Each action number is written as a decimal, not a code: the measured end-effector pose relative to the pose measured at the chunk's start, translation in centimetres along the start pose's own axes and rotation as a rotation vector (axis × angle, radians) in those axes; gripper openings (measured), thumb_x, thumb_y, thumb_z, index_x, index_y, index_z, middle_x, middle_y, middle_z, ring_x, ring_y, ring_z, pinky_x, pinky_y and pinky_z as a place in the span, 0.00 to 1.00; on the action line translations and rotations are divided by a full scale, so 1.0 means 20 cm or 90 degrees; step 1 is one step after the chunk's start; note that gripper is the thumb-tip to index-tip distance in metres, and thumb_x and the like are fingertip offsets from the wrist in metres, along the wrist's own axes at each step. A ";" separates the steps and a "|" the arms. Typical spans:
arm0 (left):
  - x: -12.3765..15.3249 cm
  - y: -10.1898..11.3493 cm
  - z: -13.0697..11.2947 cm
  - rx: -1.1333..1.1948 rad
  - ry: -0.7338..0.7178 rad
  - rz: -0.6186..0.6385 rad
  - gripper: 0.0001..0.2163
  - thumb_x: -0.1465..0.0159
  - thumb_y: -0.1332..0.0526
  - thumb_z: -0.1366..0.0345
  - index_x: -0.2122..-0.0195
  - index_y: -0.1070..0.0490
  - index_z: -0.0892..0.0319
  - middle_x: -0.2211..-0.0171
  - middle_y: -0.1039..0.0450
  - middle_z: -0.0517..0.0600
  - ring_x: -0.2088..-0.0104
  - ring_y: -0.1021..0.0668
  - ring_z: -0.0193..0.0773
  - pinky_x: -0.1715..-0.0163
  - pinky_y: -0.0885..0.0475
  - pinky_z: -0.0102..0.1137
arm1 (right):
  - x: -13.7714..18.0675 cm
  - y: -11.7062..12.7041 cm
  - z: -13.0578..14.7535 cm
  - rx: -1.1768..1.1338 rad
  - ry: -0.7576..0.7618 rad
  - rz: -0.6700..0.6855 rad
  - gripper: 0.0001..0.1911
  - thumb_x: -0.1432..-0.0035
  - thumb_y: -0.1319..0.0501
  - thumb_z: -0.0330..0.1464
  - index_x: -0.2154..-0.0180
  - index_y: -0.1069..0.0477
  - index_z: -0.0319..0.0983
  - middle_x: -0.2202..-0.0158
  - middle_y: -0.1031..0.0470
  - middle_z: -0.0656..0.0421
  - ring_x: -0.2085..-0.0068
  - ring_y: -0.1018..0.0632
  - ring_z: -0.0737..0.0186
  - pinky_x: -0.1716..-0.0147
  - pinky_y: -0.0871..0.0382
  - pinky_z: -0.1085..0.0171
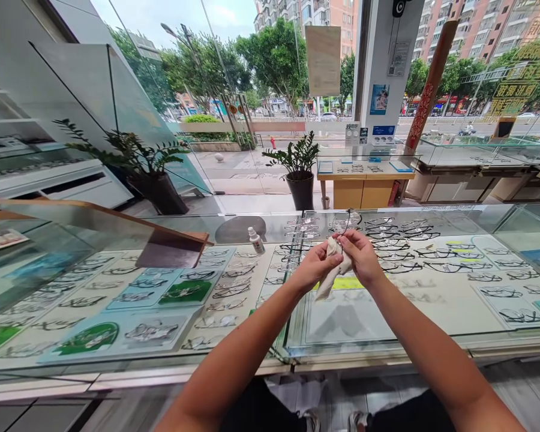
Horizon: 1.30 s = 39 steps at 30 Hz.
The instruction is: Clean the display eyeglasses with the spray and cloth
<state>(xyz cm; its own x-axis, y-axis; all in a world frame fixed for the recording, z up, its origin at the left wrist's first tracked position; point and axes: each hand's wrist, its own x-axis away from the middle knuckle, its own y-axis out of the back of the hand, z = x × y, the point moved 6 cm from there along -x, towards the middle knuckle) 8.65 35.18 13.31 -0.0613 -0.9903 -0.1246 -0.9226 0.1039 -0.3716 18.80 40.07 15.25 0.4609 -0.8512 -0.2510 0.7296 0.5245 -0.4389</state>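
Thin, dark-framed glasses (pixel 348 222) poke up toward twelve o'clock from the grip, nearer the right hand (pixel 362 255), which pinches them, while the left hand (pixel 318 264) squeezes an off-white cloth (pixel 328 284) hanging toward seven o'clock over the clear glass counter (pixel 378 348).

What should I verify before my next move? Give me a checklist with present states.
1. Left hand gripping the cloth: ok.
2. Right hand closed at the cloth, beside the left: ok.
3. A hand free for anything else: not ok, both are occupied.
4. Spray bottle standing apart from both hands: ok.
5. Lenses of the held eyeglasses clean: cannot tell, fingers and cloth hide them.
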 end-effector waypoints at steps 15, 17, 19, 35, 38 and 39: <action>-0.03 0.09 0.01 0.007 -0.064 -0.129 0.30 0.46 0.25 0.41 0.52 0.20 0.60 0.66 0.19 0.48 0.66 0.20 0.37 0.61 0.27 0.31 | 0.00 -0.01 -0.03 -0.016 -0.030 0.033 0.23 0.57 0.19 0.50 0.67 0.22 0.44 0.61 0.14 0.62 0.58 0.18 0.61 0.51 0.23 0.62; -0.03 0.08 0.00 0.032 -0.045 -0.093 0.31 0.45 0.26 0.39 0.51 0.20 0.60 0.61 0.17 0.51 0.57 0.18 0.44 0.52 0.25 0.36 | 0.00 0.00 -0.01 -0.025 -0.039 0.034 0.24 0.56 0.19 0.50 0.66 0.23 0.44 0.59 0.14 0.61 0.59 0.18 0.61 0.54 0.22 0.61; -0.03 0.07 0.00 0.062 -0.023 -0.076 0.31 0.45 0.28 0.38 0.52 0.19 0.60 0.58 0.16 0.53 0.50 0.18 0.50 0.46 0.26 0.39 | -0.01 0.00 0.00 -0.038 -0.045 0.027 0.24 0.55 0.20 0.50 0.66 0.24 0.43 0.57 0.14 0.59 0.59 0.18 0.60 0.57 0.22 0.62; -0.01 0.08 -0.01 -0.020 -0.003 -0.072 0.35 0.59 0.16 0.52 0.50 0.20 0.60 0.63 0.21 0.47 0.65 0.23 0.33 0.60 0.29 0.29 | 0.00 -0.02 0.00 -0.042 -0.046 0.048 0.22 0.55 0.19 0.49 0.67 0.24 0.44 0.59 0.14 0.59 0.60 0.18 0.61 0.55 0.22 0.61; -0.02 0.10 -0.01 -0.013 -0.037 -0.111 0.32 0.56 0.17 0.50 0.54 0.20 0.60 0.63 0.20 0.48 0.66 0.23 0.34 0.60 0.28 0.30 | 0.00 -0.03 -0.01 -0.017 -0.028 0.059 0.22 0.56 0.19 0.49 0.67 0.21 0.44 0.61 0.15 0.60 0.58 0.18 0.59 0.50 0.22 0.59; -0.02 0.11 -0.01 -0.013 -0.049 -0.125 0.31 0.55 0.18 0.49 0.54 0.20 0.61 0.64 0.20 0.48 0.67 0.23 0.34 0.61 0.28 0.31 | 0.00 -0.03 -0.01 -0.006 -0.021 0.064 0.22 0.56 0.19 0.49 0.67 0.21 0.44 0.62 0.15 0.60 0.58 0.18 0.59 0.49 0.23 0.58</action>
<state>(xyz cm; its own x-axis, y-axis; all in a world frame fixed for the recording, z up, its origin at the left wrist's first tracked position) 6.68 35.79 12.70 0.1487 -0.9814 -0.1213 -0.9215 -0.0931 -0.3770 18.27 39.76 15.28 0.5488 -0.7927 -0.2655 0.6735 0.6074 -0.4212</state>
